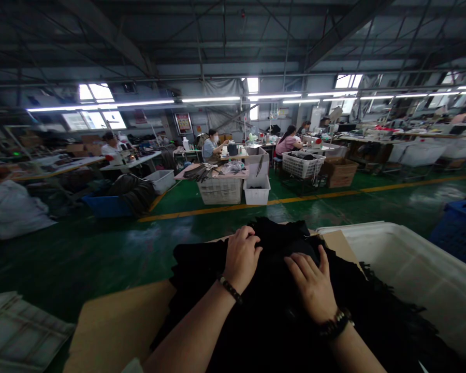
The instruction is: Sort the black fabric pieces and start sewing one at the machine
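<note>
A large heap of black fabric pieces (272,321) lies in front of me, its folds hard to make out in the dark. My left hand (241,259) rests at the heap's upper left, its fingers bent and thumb close to the forefinger around some of the black fabric. On the right of the heap, my right hand (312,285) lies with its fingers stretched and apart, touching the cloth from above. Beneath the fabric is a sheet of brown cardboard (116,321). Both wrists carry dark bead bracelets.
A white plastic tub (396,254) stands at the right, a blue crate (458,228) beyond it. A pale crate (19,331) sits at lower left. Across the green floor (151,248) are a white bin (257,191), sewing tables and several people seated at work.
</note>
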Demonstrator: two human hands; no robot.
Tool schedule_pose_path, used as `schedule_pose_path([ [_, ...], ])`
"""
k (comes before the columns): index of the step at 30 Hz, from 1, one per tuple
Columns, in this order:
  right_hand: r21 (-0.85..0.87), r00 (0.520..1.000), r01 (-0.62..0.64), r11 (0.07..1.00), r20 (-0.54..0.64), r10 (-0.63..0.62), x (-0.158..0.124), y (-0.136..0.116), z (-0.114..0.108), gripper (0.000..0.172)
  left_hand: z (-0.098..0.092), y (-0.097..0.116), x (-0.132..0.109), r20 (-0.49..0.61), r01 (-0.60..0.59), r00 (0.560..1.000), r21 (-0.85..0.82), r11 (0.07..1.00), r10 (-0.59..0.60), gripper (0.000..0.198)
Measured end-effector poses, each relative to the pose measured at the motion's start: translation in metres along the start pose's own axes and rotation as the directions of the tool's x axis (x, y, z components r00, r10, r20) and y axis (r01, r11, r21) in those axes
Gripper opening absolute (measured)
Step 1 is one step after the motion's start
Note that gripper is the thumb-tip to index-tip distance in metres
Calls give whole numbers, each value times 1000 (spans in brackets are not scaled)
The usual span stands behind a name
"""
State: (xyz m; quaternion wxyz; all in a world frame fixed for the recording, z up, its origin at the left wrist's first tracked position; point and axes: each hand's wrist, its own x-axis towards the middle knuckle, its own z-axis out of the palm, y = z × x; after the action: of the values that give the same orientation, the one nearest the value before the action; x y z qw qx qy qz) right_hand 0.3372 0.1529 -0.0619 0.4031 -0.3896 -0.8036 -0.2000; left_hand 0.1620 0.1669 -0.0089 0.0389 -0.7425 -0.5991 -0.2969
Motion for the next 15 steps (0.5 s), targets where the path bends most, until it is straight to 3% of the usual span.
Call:
schedule_pose_path([
  [15, 24, 999, -17, 1000, -29, 18, 2, 0, 4, 37, 3, -1, 0, -20, -48, 999, -12, 999, 48, 15],
])
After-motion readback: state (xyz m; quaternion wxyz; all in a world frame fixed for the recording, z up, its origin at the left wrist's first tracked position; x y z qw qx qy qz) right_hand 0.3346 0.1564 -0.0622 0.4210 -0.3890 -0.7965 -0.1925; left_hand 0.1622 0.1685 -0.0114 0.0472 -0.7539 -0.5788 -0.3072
